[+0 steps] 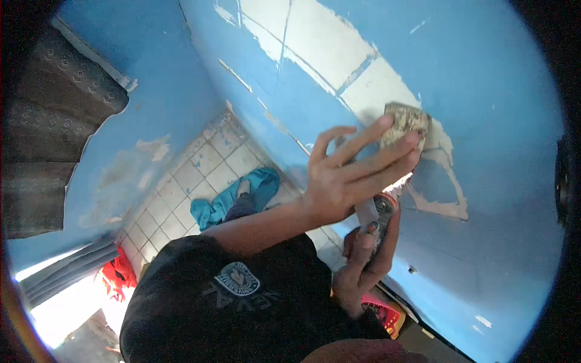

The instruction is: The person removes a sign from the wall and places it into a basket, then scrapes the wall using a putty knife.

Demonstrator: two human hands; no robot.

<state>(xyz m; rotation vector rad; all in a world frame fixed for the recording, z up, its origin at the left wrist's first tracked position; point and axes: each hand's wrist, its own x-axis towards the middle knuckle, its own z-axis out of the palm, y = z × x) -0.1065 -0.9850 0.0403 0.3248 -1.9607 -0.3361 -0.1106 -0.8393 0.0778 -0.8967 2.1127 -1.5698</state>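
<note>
A scraper (407, 124) with a wide, paint-stained plate lies against the blue wall, at the edge of a stripped patch (327, 51) where white tiles show. My right hand (363, 257) is wrapped round its dark handle, which has an orange-red ring near the top. Reaching across from the left, my left hand (348, 175) has its fingers stretched and spread, the tips resting on the plate. It partly hides the joint between plate and handle. Ragged paint edges run to the right of the plate.
Blue cloth (263, 184) lies on the tiled floor (175, 181) by my foot. At the left hangs a dark patterned curtain (48, 139), with a red cloth (118, 275) lower down. A red and yellow item (387, 314) sits below my right hand, near the wall's foot.
</note>
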